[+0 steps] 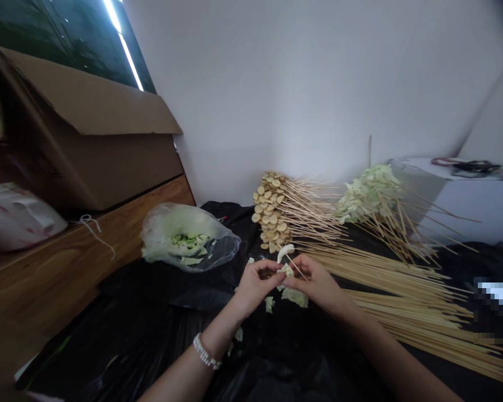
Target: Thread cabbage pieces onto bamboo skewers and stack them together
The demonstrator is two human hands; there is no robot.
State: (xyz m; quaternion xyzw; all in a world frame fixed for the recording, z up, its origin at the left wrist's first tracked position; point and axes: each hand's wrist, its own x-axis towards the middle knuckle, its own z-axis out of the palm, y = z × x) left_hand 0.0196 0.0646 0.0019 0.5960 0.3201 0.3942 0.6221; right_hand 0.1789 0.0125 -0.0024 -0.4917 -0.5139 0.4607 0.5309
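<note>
My left hand (257,282), with a white beaded bracelet (207,352) on its wrist, pinches a pale piece of cabbage leaf (286,271). Between the fingers of my right hand (314,280) is a thin wooden skewer (297,268), which slants up to the left. Another whitish curled piece of cabbage (285,253) is on the skewer near its upper end. Just below my hands a larger cabbage leaf (295,297) shows, and whether it is held or lies loose I cannot tell. Small cabbage scraps (269,304) are scattered on the black plastic sheet (318,357).
Ahead lies a pile of skewers with round tan slices (271,212). Cabbage skewers (371,192) lean by a white box (465,195). Bare skewers (402,296) spread at right. A clear bag (163,229) of cut cabbage and a cardboard box (121,162) are at left.
</note>
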